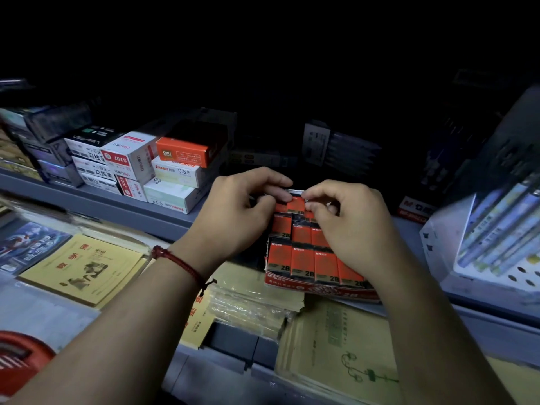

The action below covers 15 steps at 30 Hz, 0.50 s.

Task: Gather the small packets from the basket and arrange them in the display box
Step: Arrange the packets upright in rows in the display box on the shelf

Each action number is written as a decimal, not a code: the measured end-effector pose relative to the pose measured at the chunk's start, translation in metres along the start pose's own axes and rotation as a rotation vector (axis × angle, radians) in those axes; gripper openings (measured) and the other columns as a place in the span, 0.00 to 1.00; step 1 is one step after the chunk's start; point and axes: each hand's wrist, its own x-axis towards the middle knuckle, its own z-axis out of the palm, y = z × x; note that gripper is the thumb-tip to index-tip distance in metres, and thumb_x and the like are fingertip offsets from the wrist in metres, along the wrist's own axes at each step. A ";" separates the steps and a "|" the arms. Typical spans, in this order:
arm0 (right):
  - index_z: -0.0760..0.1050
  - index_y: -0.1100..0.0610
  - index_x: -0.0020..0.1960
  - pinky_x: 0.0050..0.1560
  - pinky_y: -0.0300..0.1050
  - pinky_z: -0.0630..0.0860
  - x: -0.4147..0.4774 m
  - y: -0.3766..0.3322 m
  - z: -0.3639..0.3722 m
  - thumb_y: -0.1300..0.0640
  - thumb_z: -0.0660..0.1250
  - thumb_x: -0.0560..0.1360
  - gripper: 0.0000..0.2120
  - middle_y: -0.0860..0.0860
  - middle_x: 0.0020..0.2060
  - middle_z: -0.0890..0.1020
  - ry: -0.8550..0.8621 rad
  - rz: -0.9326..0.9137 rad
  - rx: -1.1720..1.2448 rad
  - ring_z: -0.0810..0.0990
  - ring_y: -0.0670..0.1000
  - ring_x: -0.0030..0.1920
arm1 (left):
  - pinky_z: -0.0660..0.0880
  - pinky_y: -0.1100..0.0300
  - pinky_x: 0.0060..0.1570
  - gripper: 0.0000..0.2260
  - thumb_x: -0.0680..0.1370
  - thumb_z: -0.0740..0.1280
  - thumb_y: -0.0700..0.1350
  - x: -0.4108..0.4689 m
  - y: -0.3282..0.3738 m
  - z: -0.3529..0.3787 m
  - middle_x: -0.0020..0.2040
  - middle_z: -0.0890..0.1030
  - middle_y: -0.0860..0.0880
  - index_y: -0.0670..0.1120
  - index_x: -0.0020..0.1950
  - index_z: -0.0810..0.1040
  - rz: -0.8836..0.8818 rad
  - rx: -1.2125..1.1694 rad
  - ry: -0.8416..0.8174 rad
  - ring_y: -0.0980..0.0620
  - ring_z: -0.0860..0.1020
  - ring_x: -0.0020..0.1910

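Hands meet at the far end of the red cardboard display box [321, 290], which rests on the grey shelf edge [163, 220] and reaches over the plastic-wrapped notebooks in front. The left hand [239, 211] and the right hand [350, 226] both pinch one small orange-red packet marked 2B [296, 204] between thumb and fingertips, in the far row. This packet stands upright, long axis vertical, its printed face turned toward the camera. Rows of like packets [304, 263] fill the box, all upright, with 2B at the lower end. The left wrist wears a red braided cord bracelet [181, 266]. To the left on the shelf, white and orange boxes [175, 168] lie stacked.
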 end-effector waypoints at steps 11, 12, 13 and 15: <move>0.84 0.45 0.56 0.37 0.24 0.70 0.001 0.006 0.002 0.57 0.69 0.80 0.09 0.39 0.37 0.80 0.005 0.030 0.059 0.76 0.30 0.39 | 0.77 0.61 0.48 0.09 0.79 0.67 0.40 -0.001 0.000 0.015 0.47 0.84 0.56 0.50 0.55 0.84 0.022 0.152 0.033 0.57 0.81 0.45; 0.84 0.45 0.56 0.37 0.26 0.72 0.002 0.008 0.002 0.57 0.70 0.80 0.09 0.40 0.39 0.82 0.014 0.033 0.088 0.77 0.33 0.39 | 0.78 0.63 0.47 0.09 0.79 0.68 0.40 -0.001 -0.001 0.015 0.46 0.84 0.56 0.51 0.55 0.84 -0.014 0.109 0.045 0.56 0.82 0.44; 0.84 0.45 0.56 0.38 0.29 0.74 0.002 0.009 0.002 0.57 0.70 0.80 0.09 0.41 0.40 0.84 0.026 0.039 0.130 0.78 0.35 0.39 | 0.77 0.66 0.45 0.09 0.79 0.69 0.40 0.000 -0.002 0.015 0.44 0.85 0.57 0.51 0.55 0.84 -0.048 0.064 0.059 0.56 0.82 0.43; 0.85 0.46 0.55 0.44 0.39 0.81 0.003 0.012 0.001 0.58 0.71 0.79 0.09 0.44 0.41 0.85 0.057 0.064 0.223 0.82 0.40 0.41 | 0.77 0.68 0.43 0.07 0.79 0.71 0.41 0.000 -0.003 0.016 0.42 0.85 0.57 0.52 0.53 0.84 -0.099 -0.027 0.085 0.58 0.80 0.40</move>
